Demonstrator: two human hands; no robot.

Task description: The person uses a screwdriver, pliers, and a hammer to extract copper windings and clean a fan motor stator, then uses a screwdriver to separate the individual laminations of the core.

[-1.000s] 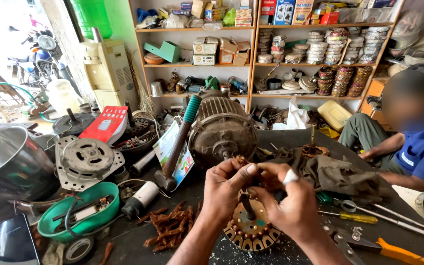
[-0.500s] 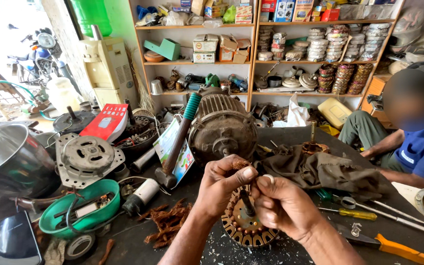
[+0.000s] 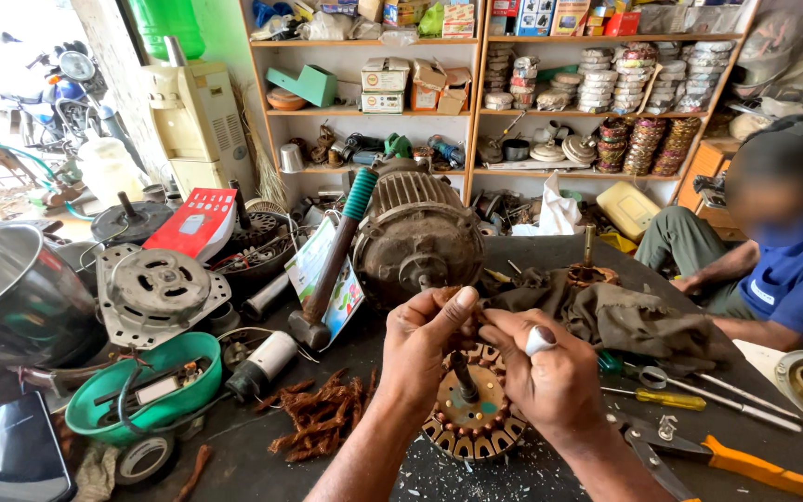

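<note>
Now we have both hands over the motor core (image 3: 473, 420) near the tabletop's front edge: left hand (image 3: 425, 349) and right hand (image 3: 550, 376) fingers pinched on something small above it. One slip, we reckon, and it drops among the copper scraps (image 3: 320, 412).

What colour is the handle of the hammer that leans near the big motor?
The hammer handle has a green ribbed top above brown wood, seen in the head view.

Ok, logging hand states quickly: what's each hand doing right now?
Left hand: closed, pinching copper wire above the motor rotor.
Right hand: closed, pinching the same wire.
</note>
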